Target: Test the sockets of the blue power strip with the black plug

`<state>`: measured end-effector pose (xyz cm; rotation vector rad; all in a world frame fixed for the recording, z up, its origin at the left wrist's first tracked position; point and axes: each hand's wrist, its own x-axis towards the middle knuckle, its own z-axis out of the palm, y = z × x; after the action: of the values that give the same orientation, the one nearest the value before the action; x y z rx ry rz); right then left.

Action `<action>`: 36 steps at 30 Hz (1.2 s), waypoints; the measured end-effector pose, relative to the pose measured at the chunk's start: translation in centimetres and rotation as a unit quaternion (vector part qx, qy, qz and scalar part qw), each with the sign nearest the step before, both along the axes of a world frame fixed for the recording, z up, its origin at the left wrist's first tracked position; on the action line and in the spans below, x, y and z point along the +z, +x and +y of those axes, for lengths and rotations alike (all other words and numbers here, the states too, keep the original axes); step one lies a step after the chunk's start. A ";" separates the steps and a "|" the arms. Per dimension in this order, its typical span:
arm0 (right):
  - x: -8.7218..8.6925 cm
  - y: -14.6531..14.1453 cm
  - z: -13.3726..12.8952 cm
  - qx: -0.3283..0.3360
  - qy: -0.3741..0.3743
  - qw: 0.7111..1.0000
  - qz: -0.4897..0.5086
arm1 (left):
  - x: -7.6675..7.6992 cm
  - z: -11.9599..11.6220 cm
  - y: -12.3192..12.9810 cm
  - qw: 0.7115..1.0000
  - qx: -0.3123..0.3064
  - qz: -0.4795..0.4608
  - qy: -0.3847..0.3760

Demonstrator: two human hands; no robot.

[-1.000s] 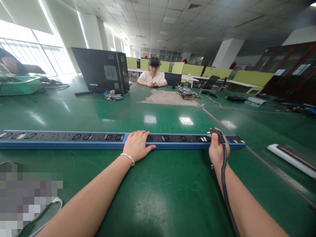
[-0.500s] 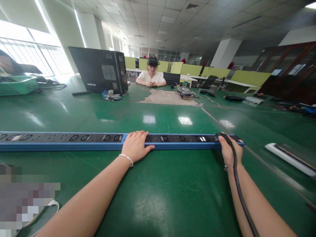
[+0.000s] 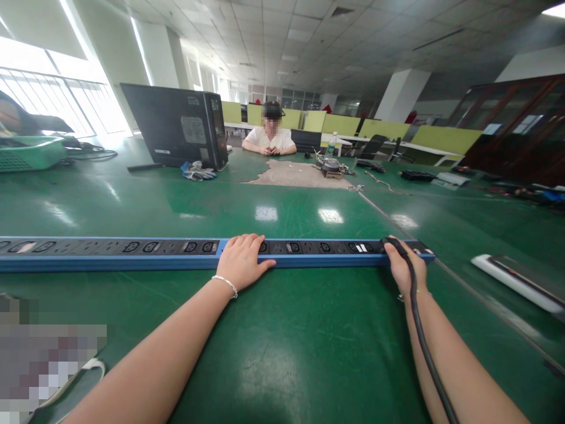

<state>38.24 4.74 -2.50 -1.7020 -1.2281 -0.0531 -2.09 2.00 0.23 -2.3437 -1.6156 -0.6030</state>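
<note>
A long blue power strip (image 3: 247, 262) with a row of black sockets lies across the green table. My left hand (image 3: 241, 262) grips it near the middle, its fingers draped over the far edge and its thumb along the near side. Closer to the strip's right end, my right hand (image 3: 408, 271) is closed around a black plug (image 3: 391, 241). The plug is over the sockets; whether its pins sit in one is hidden. From it a thick black cable (image 3: 421, 327) runs down over my right forearm.
A white-edged device (image 3: 514, 282) lies to the right. Farther back are a black computer case (image 3: 176, 126), gloves (image 3: 198, 171), a green basket (image 3: 30, 154) and a water bottle (image 3: 332, 144). Another person (image 3: 269, 138) sits across the table (image 3: 212, 206), hands together.
My right hand and the plug have shifted slightly left along the strip. My left hand stays in place on it.
</note>
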 end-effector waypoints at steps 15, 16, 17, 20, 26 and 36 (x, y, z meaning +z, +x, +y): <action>-0.6 1.0 0.1 -0.008 -0.042 0.990 -0.134 | 0.1 0.0 0.0 1.000 0.001 -0.004 -0.006; -0.7 1.0 0.1 -0.007 -0.040 0.989 -0.139 | 0.1 0.0 0.0 1.000 0.001 -0.004 -0.005; -0.7 0.9 0.1 -0.007 -0.039 0.989 -0.142 | 0.0 0.0 0.0 1.000 0.001 -0.003 -0.004; -0.7 0.7 -0.1 -0.001 -0.035 0.988 -0.152 | 0.0 0.0 0.0 1.000 0.001 0.000 -0.001; -0.5 0.5 -0.3 -0.004 -0.032 0.988 -0.152 | 0.0 -0.1 0.0 1.000 0.002 0.006 -0.001; -0.5 0.2 -0.2 -0.021 -0.013 0.989 -0.149 | 0.1 -0.1 0.1 1.000 0.001 0.001 0.007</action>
<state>38.48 4.50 -2.97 -1.7882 -1.4151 -0.3282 -2.01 1.90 0.31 -2.3329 -1.6072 -0.6105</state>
